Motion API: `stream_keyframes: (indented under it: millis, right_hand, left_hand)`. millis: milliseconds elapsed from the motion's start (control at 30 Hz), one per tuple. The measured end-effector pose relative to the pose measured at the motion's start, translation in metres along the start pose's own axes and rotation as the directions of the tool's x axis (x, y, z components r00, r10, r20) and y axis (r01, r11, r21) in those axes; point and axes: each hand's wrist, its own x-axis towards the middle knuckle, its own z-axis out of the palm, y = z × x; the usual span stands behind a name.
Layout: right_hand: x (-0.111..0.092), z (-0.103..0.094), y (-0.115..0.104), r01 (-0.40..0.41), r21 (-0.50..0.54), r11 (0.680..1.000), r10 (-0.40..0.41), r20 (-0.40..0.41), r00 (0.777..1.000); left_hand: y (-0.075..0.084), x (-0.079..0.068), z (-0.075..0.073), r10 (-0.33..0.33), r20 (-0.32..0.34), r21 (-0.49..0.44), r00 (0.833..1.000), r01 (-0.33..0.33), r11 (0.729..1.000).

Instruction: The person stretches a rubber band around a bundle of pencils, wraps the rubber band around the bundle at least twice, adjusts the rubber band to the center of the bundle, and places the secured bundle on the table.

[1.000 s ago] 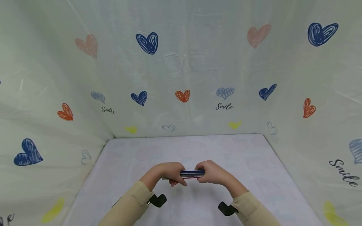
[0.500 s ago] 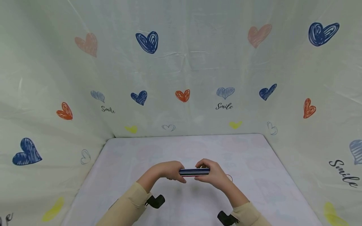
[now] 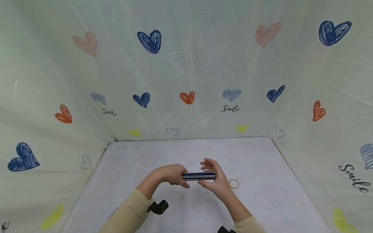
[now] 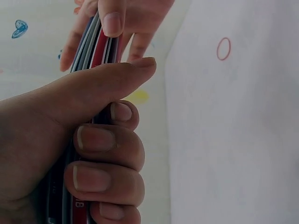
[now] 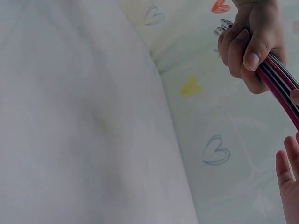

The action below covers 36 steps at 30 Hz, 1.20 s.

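A bundle of pencils [image 3: 198,176], dark blue and striped with some red ones among them, lies level above the table in the head view. My left hand [image 3: 174,173] grips its left part, fingers curled round it and thumb across, as the left wrist view shows. Silvery pencil ends [image 5: 223,27] stick out past that hand in the right wrist view. At the bundle's other end is my right hand [image 3: 218,183], its fingers loosely extended above and its thumb below. Beside the right wrist, a thin red band [image 3: 238,184] lies on the table as a ring.
The white table [image 3: 163,207] spreads under both hands. A pale cloth printed with hearts [image 3: 189,64] hangs behind it and along both sides. Each sleeve carries a black wrist camera, such as the left one [image 3: 158,207].
My right hand has loosened from the pencils and its fingers have straightened. The red band has come into view beside the right wrist. My left hand keeps its grip, shifting slightly left.
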Motion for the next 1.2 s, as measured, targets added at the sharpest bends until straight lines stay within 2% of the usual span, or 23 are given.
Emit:
stream_keyframes:
  millis: [300, 500, 600, 800, 933, 1067, 1200]
  right_hand:
    - [-0.004, 0.005, -0.002, -0.012, 0.021, 1.000, 0.012, -0.006, 1.000]
    - [-0.002, 0.012, -0.004, -0.104, 0.018, 0.994, 0.105, -0.080, 0.991]
    - [-0.002, 0.014, -0.010, -0.146, 0.016, 0.989, 0.147, -0.103, 0.984]
    - [-0.002, 0.013, -0.027, -0.151, -0.007, 0.988, 0.150, -0.082, 0.985]
    - [-0.002, 0.009, -0.017, -0.176, -0.006, 0.984, 0.175, -0.060, 0.983]
    - [-0.003, 0.005, -0.004, -0.163, -0.009, 0.987, 0.162, -0.035, 0.986]
    - [-0.004, 0.004, 0.000, -0.112, 0.019, 0.994, 0.112, -0.017, 0.994]
  left_hand:
    - [0.003, -0.002, 0.002, -0.004, -0.016, 0.034, 1.000, 0.005, 0.999]
    - [0.005, -0.001, 0.003, -0.019, -0.024, 0.060, 1.000, 0.020, 0.998]
    - [0.006, -0.001, 0.004, -0.024, -0.029, 0.073, 0.999, 0.026, 0.997]
    - [0.008, -0.004, 0.004, -0.025, -0.015, 0.056, 1.000, 0.026, 0.998]
    - [0.007, -0.006, 0.005, -0.031, 0.013, -0.001, 0.999, 0.031, 1.000]
    - [0.007, -0.005, 0.006, -0.036, 0.032, -0.052, 0.999, 0.038, 0.998]
    - [0.007, -0.004, 0.007, -0.041, 0.031, -0.025, 0.999, 0.042, 0.999]
